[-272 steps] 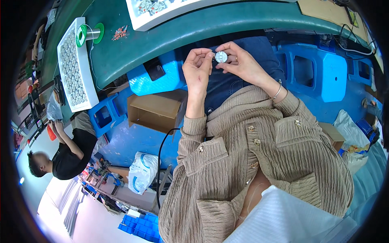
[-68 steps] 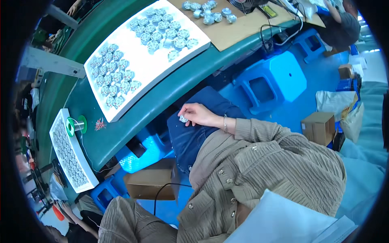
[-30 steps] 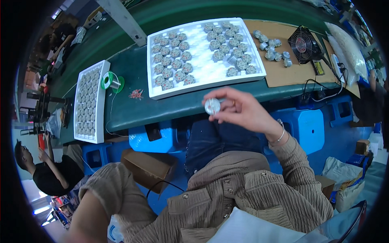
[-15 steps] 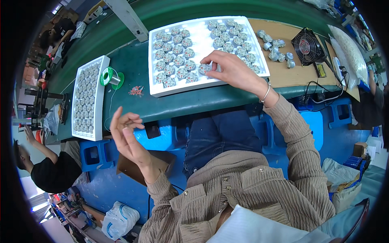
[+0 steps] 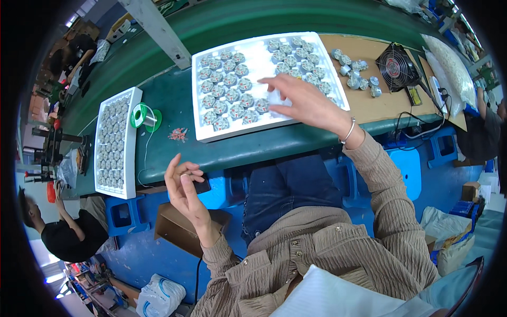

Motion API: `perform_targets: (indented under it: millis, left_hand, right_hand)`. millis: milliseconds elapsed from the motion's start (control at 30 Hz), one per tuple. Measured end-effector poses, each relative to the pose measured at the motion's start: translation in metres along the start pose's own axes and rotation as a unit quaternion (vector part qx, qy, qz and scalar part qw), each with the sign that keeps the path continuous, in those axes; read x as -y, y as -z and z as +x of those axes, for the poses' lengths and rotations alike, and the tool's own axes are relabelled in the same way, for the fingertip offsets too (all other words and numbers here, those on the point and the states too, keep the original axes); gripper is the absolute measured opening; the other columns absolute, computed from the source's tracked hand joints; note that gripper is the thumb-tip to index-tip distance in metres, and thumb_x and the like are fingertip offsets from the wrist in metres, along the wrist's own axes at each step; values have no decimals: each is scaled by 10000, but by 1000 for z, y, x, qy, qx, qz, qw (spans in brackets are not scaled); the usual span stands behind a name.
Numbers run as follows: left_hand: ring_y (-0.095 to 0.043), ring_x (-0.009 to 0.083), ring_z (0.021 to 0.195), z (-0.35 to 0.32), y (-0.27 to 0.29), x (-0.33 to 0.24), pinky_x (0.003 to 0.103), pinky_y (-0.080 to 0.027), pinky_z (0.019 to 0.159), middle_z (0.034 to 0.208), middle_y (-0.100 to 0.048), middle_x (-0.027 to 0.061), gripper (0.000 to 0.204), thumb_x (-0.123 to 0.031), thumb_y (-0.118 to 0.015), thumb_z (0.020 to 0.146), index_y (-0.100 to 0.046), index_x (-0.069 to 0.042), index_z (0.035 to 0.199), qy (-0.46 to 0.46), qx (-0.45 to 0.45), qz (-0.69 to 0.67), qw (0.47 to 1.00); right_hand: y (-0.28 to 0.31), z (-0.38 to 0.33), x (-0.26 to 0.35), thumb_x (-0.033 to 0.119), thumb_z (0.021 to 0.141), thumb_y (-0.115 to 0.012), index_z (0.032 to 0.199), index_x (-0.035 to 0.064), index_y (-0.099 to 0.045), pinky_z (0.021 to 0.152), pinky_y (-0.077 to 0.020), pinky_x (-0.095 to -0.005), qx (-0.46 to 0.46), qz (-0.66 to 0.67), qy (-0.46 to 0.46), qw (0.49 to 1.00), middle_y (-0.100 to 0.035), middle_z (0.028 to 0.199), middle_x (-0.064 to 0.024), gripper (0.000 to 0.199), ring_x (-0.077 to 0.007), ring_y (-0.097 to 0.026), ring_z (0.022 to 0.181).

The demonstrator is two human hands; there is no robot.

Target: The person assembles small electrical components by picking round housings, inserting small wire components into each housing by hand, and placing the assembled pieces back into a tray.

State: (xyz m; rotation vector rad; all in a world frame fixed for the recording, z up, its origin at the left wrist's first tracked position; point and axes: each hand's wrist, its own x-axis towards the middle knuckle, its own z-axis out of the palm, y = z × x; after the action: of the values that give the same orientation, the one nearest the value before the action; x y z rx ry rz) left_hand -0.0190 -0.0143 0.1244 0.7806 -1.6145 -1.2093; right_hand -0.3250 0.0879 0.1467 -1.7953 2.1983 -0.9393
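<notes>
Reaching out over the big white foam tray full of small round silver metal parts, our right hand sits low over the tray's near right part, fingers loosely spread and palm down, covering a bare white patch where no part shows. We honestly can't tell whether anything is pinched underneath, since the hand hides that spot, but the fingertips look like they're touching or nearly touching the tray right beside the silver parts in the near rows. That flat, low pose looks to us like working at one pocket without knocking its neighbours. Our left hand is well back from the tray, raised in front of the green table's near edge, fingers curled a bit with thumb and forefinger close together; whether something tiny sits between them is too small to see. Left of the tray there's a spool of solder wire, a little scatter of reddish bits, and further left a second narrow white tray packed with the same kind of parts. Right of the big tray, loose silver parts lie on a brown board next to a small black fan. Nothing really blocks the right hand; only the tightly packed rows crowd it.
</notes>
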Motion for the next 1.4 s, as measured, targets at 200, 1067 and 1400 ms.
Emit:
perform_targets:
  millis: [200,1067,1400]
  left_hand:
    - [-590,137,803,-1,5,11,246,-496,725,954,-667,99,312,-140,-472,1062,-609,-5,1307,25,2,31,999]
    - [-574,143,739,32,33,32,261,-491,692,881,-672,59,186,-119,-584,1016,-701,-23,1124,43,-46,147,987]
    - [-615,252,724,80,6,61,349,-517,678,838,-681,100,118,-116,-670,913,-691,-2,894,-9,-44,466,883]
  right_hand:
    - [38,-13,-16,182,938,-664,1148,53,-724,802,-518,-348,-86,39,-134,987,-655,1134,-79,254,-254,-637,893]
    - [31,-9,-25,110,910,-710,1206,24,-606,837,-544,-321,-13,41,-197,979,-675,1093,-124,326,-200,-659,923]
    - [1,-78,47,-44,878,-692,1275,7,-593,879,-532,-255,0,448,-155,881,-638,1222,-110,412,-188,-629,1061]
